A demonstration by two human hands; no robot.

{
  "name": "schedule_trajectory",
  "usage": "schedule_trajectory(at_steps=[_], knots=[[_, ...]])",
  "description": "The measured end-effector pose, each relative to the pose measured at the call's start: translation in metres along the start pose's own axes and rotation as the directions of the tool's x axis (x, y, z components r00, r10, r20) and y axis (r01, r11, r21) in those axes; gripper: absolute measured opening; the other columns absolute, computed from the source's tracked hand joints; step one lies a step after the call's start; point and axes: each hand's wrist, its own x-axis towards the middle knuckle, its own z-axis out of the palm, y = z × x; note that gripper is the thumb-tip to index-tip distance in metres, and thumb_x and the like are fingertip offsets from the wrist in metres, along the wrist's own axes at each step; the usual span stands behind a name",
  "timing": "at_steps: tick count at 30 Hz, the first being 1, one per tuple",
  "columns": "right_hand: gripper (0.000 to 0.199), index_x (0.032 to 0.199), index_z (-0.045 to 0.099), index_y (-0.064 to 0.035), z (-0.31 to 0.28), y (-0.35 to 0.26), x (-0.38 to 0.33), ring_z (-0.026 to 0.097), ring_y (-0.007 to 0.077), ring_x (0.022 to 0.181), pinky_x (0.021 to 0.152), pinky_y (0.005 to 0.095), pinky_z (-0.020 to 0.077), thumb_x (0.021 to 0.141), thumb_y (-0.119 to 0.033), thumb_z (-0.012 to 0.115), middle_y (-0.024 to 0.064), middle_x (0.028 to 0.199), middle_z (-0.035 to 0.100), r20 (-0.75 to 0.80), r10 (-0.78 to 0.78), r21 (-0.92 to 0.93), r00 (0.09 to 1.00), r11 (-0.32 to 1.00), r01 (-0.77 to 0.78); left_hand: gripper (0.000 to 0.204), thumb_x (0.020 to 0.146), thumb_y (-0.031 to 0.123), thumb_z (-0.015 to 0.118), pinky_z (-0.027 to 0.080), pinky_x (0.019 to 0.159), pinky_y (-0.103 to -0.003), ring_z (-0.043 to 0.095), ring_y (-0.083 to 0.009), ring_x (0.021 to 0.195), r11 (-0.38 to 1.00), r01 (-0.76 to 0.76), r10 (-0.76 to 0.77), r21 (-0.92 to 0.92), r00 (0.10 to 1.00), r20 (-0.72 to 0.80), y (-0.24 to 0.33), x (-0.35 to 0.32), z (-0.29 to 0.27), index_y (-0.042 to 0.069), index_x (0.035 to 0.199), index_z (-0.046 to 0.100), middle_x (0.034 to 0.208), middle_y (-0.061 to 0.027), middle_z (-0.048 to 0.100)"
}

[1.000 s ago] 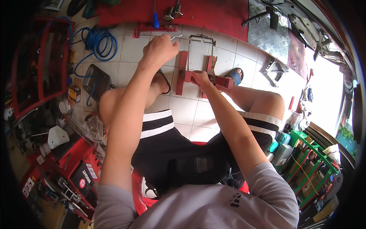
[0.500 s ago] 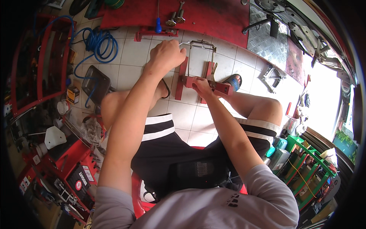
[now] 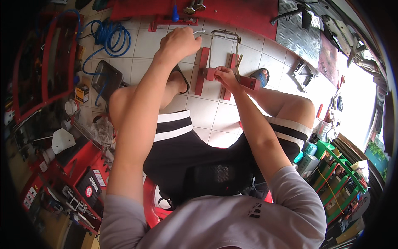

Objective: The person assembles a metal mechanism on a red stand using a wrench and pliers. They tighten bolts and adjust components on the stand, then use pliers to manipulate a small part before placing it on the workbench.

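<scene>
My left hand is closed around a thin bright metal tool, whose bent end sticks out past the fingers. That end sits just left of a thin metal rod frame, with a small gap between them. The frame rises from a red metal stand with two long feet on the tiled floor. Lower down, my right hand has its fingers pinched together beside the red block on the stand's crossbar. Whatever is between those fingertips is too small to tell.
A red work platform spans the far side, with a blue-handled screwdriver at its edge. Coiled blue hose and a dark tray lie left. A metal bracket stands right, a green rack nearer.
The view has shifted, so the stand appears higher. My left hand has drawn the tool slightly away from the rod frame. My right fingers have moved to the right end of the red block.
</scene>
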Motion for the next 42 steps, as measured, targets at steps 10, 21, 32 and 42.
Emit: schedule_trajectory(at_steps=[10,21,32,42], knots=[[0.006,0.079,0.06,0.001,0.043,-0.065,0.061,0.059,0.0127,0.062,0.058,0.0228,0.0466,0.075,-0.003,0.061,0.0053,0.07,0.061,-0.297,-0.267,-0.111,0.917,0.963,0.244,0.035,0.088,0.035,0.052,0.05,0.062,-0.036,0.065,-0.021,0.059,0.999,0.005,-0.006,0.054,1.0,0.011,-0.019,-0.002,-0.016,0.001,0.094,0.061,0.064,-0.0105,0.064],[0.014,0.089,0.061,0.0046,0.053,-0.157,0.191,0.063,0.018,0.068,0.061,0.0249,0.0529,0.079,-0.004,0.063,0.0105,0.077,0.063,-0.375,-0.261,-0.146,0.889,0.964,0.221,0.037,0.087,0.036,0.053,0.048,0.074,-0.043,0.064,-0.035,0.079,0.999,0.031,-0.032,0.03,0.999,0.04,-0.022,-0.016,-0.042,0.001,0.096,0.062,0.074,-0.0189,0.065],[0.019,0.098,0.057,-0.0011,0.103,-0.196,0.026,0.06,0.0166,0.073,0.064,0.0307,0.0483,0.09,-0.017,0.049,0.0044,0.081,0.059,-0.06,-0.408,0.005,0.911,0.912,0.409,0.037,0.088,0.034,0.052,0.049,0.068,-0.039,0.066,-0.0254,0.075,0.999,-0.035,0.034,-0.013,0.999,-0.042,-0.031,-0.001,-0.037,-0.001,0.094,0.062,0.072,-0.0161,0.064],[0.012,0.086,0.052,-0.006,0.24,-0.078,-0.036,0.04,0.011,0.051,0.049,0.0257,0.0342,0.09,-0.015,0.047,-0.0012,0.063,0.043,-0.1,-0.237,0.232,0.966,0.939,0.254,0.027,0.083,0.022,0.057,0.05,0.075,-0.045,0.063,-0.0402,0.084,0.97,0.098,-0.166,-0.22,0.934,-0.318,-0.022,-0.028,-0.081,-0.003,0.089,0.065,0.082,-0.0272,0.063]])
